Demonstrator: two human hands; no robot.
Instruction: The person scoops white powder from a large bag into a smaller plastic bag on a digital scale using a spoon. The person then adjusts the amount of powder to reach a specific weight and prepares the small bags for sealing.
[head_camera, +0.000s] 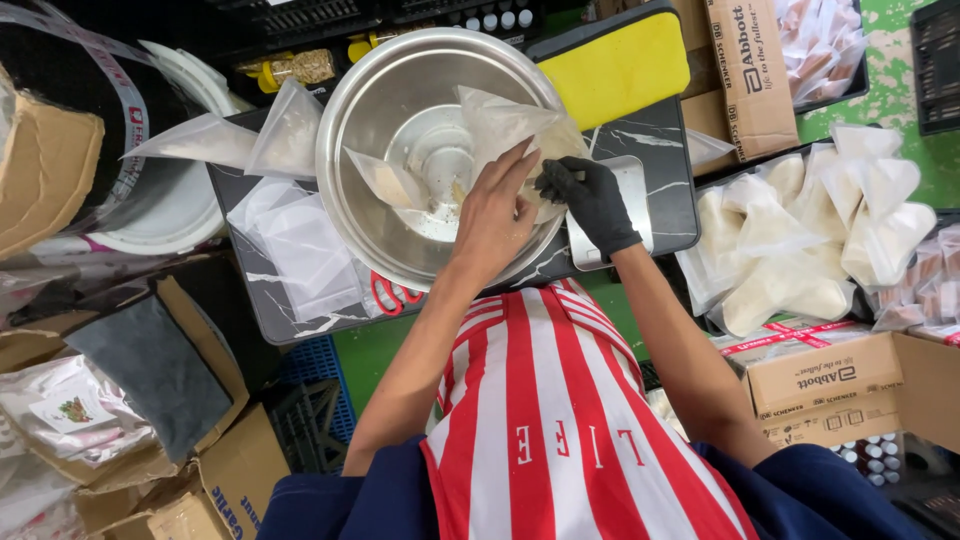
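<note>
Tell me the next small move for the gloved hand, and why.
Probably tip the powder into the clear plastic bag: the gloved right hand is at its mouth, the bare left hand holds it over the steel bowl.

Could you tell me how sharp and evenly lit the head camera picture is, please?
In the head view, the steel bowl throws bright glare off its rim and base; the left hand and gloved right hand on the clear bag look fairly sharp; the wide lens bends the frame edges; the top left corner sits in shadow.
</note>
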